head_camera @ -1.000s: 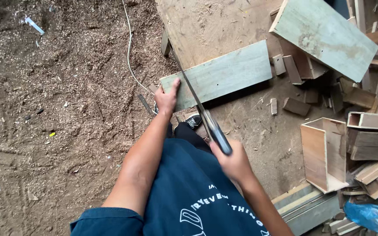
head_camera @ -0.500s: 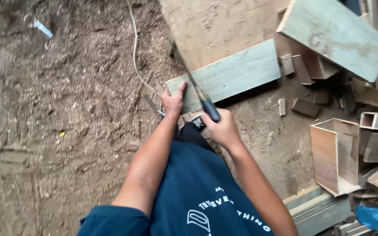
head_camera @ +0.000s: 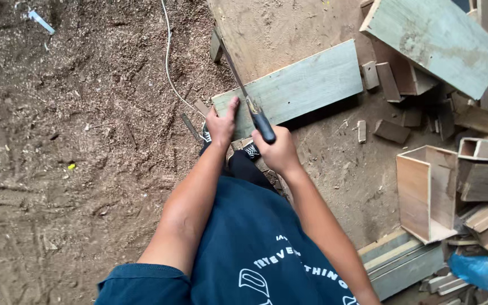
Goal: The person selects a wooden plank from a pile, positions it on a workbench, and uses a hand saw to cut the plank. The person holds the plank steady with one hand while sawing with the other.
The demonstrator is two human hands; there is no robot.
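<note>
Pale-green plank (head_camera: 306, 85) lies pinned under the flat, open left hand (head_camera: 221, 123), steadying it; the right hand (head_camera: 278, 151) grips the handsaw (head_camera: 249, 101) fully closed.

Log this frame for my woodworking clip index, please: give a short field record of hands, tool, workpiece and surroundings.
left hand: pressed flat on the near end of the pale green board
right hand: fingers wrapped round the dark handle of the handsaw
saw blade: lies across the board beside the left hand
ground: covered in sawdust
right side: open wooden box, offcuts, blue plastic bag
</note>
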